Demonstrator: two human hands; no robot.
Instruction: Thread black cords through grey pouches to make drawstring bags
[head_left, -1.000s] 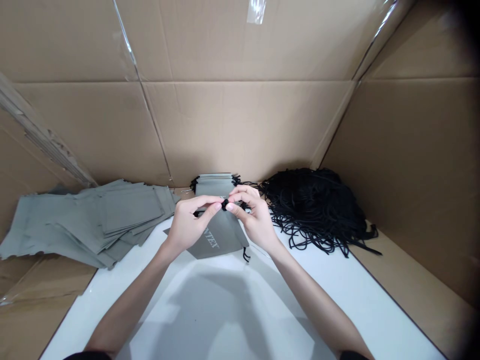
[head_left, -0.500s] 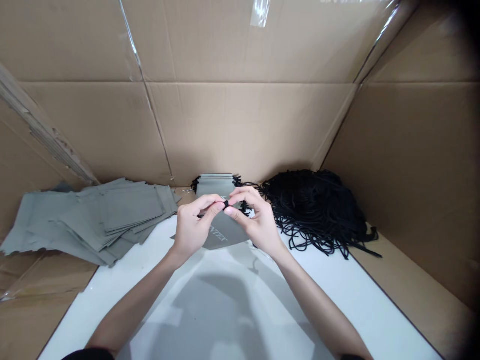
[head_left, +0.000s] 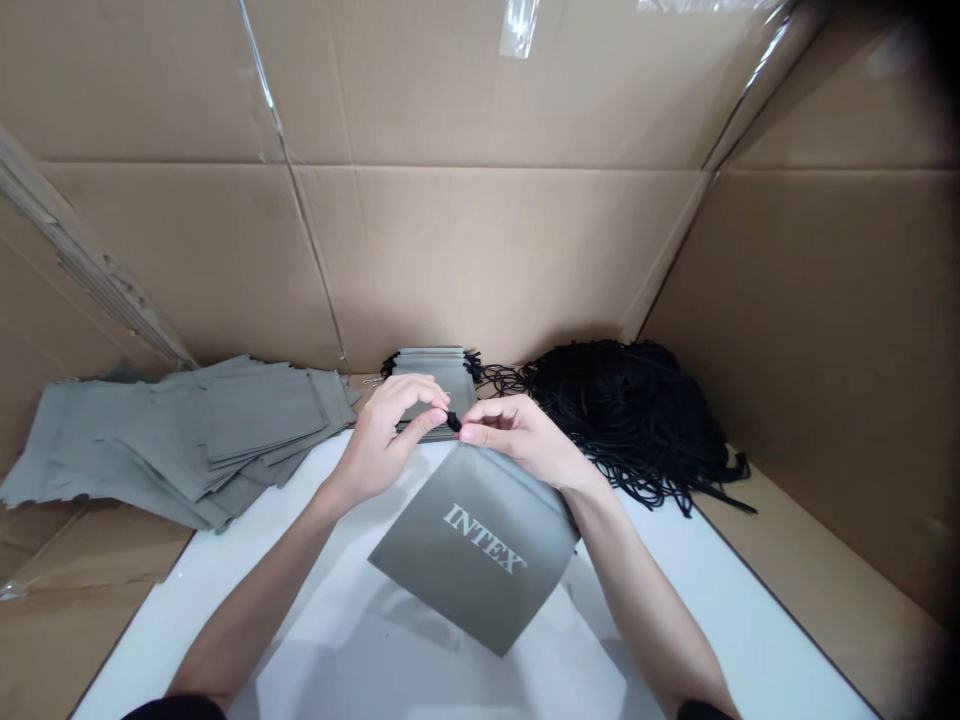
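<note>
A grey drawstring bag (head_left: 465,560) printed "INTEX" hangs tilted from my fingers over the white table. At its upper corner is a small black cord knot (head_left: 454,422). My left hand (head_left: 394,425) pinches the knot's left end between thumb and fingertips. From the other side my right hand (head_left: 517,435) pinches the cord close to the bag's corner, its wrist in front of the bag's right edge. Behind my hands lies a neat stack of grey bags (head_left: 431,365) with black cord ends at both sides, partly covered by my fingers.
A spread pile of grey bags (head_left: 262,415) without visible cords lies at the left. To the right is a tangled heap of black cords (head_left: 622,420). Cardboard walls (head_left: 487,260) enclose the back and sides of the white table (head_left: 300,640).
The bag has swung forward and into fuller view below my hands. My right hand has turned flatter and lowered slightly; both hands still grip the black cord.
</note>
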